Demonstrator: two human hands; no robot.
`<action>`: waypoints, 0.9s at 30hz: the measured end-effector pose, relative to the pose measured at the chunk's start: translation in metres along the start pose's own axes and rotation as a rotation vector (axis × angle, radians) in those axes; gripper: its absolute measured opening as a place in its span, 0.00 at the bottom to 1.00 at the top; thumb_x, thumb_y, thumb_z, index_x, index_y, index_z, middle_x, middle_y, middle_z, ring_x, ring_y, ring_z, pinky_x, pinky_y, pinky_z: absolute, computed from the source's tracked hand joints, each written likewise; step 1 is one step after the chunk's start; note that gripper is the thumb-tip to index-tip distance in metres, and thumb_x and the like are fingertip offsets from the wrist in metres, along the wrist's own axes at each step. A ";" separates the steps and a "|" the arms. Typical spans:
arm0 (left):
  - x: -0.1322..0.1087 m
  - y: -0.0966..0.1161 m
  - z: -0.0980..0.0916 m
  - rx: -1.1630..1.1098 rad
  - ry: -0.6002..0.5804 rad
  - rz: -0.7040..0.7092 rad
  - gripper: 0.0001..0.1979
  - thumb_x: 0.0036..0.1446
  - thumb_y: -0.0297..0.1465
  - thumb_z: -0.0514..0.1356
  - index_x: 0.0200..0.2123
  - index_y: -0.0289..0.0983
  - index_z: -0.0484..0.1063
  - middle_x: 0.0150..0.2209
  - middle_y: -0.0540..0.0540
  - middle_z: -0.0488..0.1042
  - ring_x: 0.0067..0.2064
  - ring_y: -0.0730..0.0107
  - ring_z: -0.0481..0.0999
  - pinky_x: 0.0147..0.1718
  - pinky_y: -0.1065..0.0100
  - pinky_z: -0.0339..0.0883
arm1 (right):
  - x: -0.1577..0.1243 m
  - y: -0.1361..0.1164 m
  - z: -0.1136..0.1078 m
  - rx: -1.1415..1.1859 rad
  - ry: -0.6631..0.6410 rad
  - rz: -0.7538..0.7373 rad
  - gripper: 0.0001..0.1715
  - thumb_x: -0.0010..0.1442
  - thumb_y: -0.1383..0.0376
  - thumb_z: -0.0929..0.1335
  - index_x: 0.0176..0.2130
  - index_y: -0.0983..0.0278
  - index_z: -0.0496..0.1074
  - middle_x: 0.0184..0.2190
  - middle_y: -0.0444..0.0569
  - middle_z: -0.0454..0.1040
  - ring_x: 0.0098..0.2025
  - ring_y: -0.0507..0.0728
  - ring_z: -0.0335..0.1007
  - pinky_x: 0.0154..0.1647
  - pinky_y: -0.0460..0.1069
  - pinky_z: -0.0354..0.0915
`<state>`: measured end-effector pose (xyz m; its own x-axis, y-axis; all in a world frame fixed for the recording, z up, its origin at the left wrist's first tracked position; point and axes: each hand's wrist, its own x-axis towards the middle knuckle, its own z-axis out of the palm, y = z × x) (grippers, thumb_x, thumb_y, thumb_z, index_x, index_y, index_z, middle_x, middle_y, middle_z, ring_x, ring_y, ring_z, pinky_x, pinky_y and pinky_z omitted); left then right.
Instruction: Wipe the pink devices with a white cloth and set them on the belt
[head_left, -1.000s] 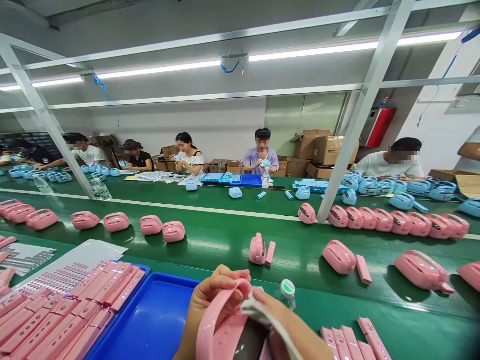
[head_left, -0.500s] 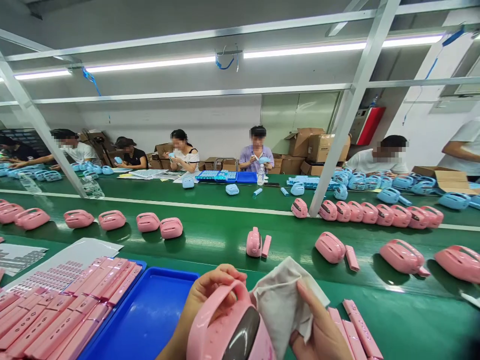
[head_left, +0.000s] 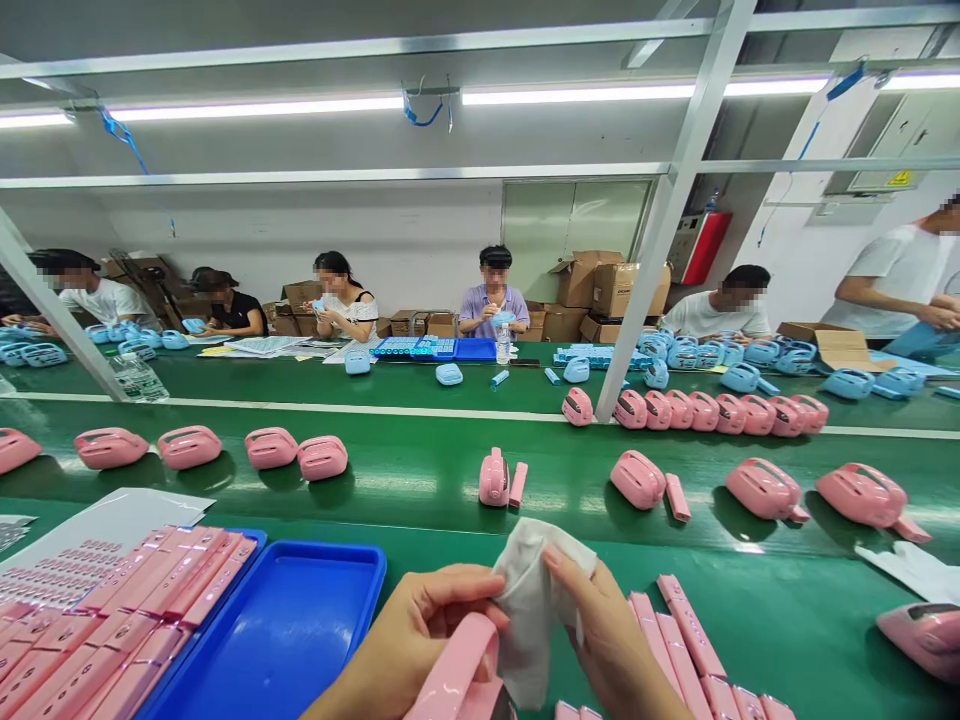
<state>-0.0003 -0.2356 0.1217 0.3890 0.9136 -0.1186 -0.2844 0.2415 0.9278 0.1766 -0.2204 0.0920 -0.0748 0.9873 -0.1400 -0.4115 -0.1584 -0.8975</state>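
Observation:
A pink handled device (head_left: 459, 668) is at the bottom centre, partly out of frame. My left hand (head_left: 420, 632) is closed around its handle, and the thumb and forefinger also touch the edge of a white cloth (head_left: 529, 610). To the right, my right hand (head_left: 604, 625) pinches the cloth between thumb and fingers. The cloth hangs folded between both hands, just beside the device, and hides part of it. Some of my left fingers are hidden behind the handle.
A blue tray (head_left: 289, 620) lies at the left, beside stacked pink bars (head_left: 112, 620). More pink bars (head_left: 686, 640) lie at the right. Pink devices (head_left: 637, 480) line the green conveyor (head_left: 420, 470). Several people sit across, among blue devices (head_left: 450, 374).
The pink device has dropped lower in view. My left fingers now meet the cloth, and my right hand has moved left and up with it. The view has shifted right.

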 end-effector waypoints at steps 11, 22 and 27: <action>-0.001 -0.004 -0.005 0.217 -0.085 0.059 0.20 0.44 0.29 0.69 0.42 0.50 0.78 0.43 0.48 0.75 0.43 0.67 0.73 0.44 0.70 0.67 | -0.012 0.003 0.008 -0.021 0.038 0.217 0.25 0.40 0.63 0.68 0.40 0.69 0.72 0.33 0.50 0.77 0.34 0.57 0.72 0.33 0.48 0.64; 0.002 0.001 -0.020 0.075 0.048 0.090 0.09 0.35 0.31 0.72 0.26 0.42 0.81 0.40 0.44 0.80 0.44 0.61 0.76 0.44 0.68 0.68 | -0.011 0.010 -0.001 0.041 -0.038 0.222 0.19 0.42 0.61 0.74 0.35 0.67 0.72 0.27 0.44 0.74 0.29 0.51 0.70 0.29 0.43 0.63; 0.001 -0.003 -0.025 -0.162 0.148 0.137 0.13 0.30 0.24 0.73 0.24 0.43 0.80 0.36 0.46 0.81 0.40 0.63 0.78 0.44 0.66 0.69 | -0.010 0.020 -0.015 0.079 0.241 0.235 0.16 0.43 0.64 0.74 0.34 0.66 0.72 0.24 0.42 0.75 0.24 0.51 0.70 0.24 0.43 0.64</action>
<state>-0.0209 -0.2276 0.1103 0.2078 0.9765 -0.0576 -0.4668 0.1507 0.8714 0.1824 -0.2330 0.0695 0.0369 0.8961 -0.4422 -0.4780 -0.3728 -0.7953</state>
